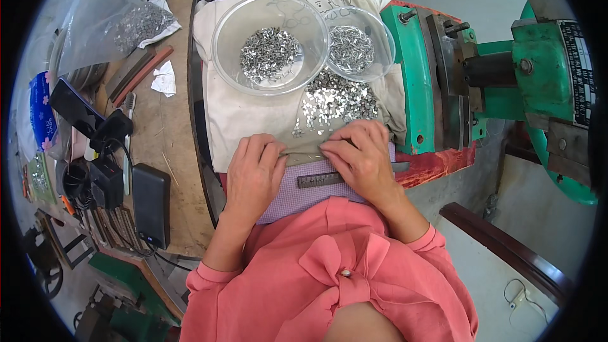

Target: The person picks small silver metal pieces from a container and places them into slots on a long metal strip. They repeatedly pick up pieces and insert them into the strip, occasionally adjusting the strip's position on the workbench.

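My left hand (254, 171) rests at the near edge of the beige cloth (229, 123), its fingers bent and drawn together. Opposite it, my right hand (362, 157) has thumb and forefinger pinched at the same fold. What either hand holds is too small to make out. A few tiny shiny slivers lie on the fold between them. Just beyond my fingers spreads a pile of small metal pieces (339, 102). Below the fold, on a purple checked cloth (285, 199), lies a short dark bar with markings (320, 179), near my right wrist.
Behind the pile stand a large clear tub (221, 57) and a smaller clear bowl (385, 44), both holding metal pieces. A green machine (415, 88) borders the right. On the wooden table (180, 152) at left are a power bank (151, 206), a phone (75, 104) and cables.
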The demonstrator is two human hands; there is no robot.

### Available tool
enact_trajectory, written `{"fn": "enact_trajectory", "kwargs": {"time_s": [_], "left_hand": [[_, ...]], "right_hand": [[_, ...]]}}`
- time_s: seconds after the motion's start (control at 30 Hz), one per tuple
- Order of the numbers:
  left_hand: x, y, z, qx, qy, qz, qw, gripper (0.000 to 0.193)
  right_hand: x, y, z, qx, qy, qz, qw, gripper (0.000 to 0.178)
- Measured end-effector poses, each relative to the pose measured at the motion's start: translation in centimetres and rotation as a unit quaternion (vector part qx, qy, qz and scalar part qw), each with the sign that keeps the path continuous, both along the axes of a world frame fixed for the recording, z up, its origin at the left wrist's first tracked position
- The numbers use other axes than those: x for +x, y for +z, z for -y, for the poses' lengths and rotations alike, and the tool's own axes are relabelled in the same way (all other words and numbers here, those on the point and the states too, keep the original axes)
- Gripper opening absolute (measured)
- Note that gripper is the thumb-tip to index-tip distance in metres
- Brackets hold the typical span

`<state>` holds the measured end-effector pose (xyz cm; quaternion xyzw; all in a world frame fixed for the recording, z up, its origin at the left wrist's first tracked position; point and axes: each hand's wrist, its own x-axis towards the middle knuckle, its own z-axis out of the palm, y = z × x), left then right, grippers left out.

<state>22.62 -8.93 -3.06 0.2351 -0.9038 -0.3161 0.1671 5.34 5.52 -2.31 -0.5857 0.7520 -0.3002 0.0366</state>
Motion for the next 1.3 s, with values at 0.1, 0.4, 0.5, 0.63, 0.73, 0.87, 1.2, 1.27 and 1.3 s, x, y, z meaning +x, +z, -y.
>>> {"fn": "enact_trajectory", "kwargs": {"time_s": [0.1,0.4,0.5,0.63,0.73,0.87,1.2,1.27,1.3], "left_hand": [[0.5,-0.1,0.1,0.023,0.01,-0.008,1.0,0.024],[1.0,-0.4,0.0,0.036,0.022,-0.026,0.999,0.021],[0.9,-0.3,-0.1,0.026,0.017,-0.022,0.999,0.021],[1.0,0.0,-0.2,-0.004,-0.006,-0.004,1.0,0.024],[1.3,-0.1,-0.2,-0.007,-0.009,-0.002,1.0,0.024],[1.7,-0.3,-0.3,0.003,0.011,-0.024,1.0,0.023],[1.6,-0.4,-0.8,0.031,0.04,-0.039,0.998,0.02],[1.3,-0.3,-0.9,0.024,0.043,-0.029,0.998,0.021],[1.2,-0.4,-1.0,0.014,0.045,-0.029,0.998,0.021]], "right_hand": [[-0.4,-0.2,0.6,0.013,0.016,0.002,1.0,0.016],[0.8,-0.1,1.2,0.018,-0.013,0.008,1.0,0.015],[0.9,-0.5,0.7,0.008,-0.02,-0.005,1.0,0.016],[0.9,-0.6,0.0,0.003,-0.015,0.015,1.0,0.018],[0.9,0.2,-1.1,-0.002,-0.027,0.041,0.999,0.019],[1.5,0.4,-3.2,-0.006,-0.015,0.073,0.997,0.021],[1.8,0.4,-4.2,0.002,0.005,0.061,0.998,0.019],[1.3,0.4,-3.7,-0.006,-0.008,0.057,0.998,0.018],[0.9,0.3,-3.3,-0.01,-0.018,0.048,0.999,0.018]]}}
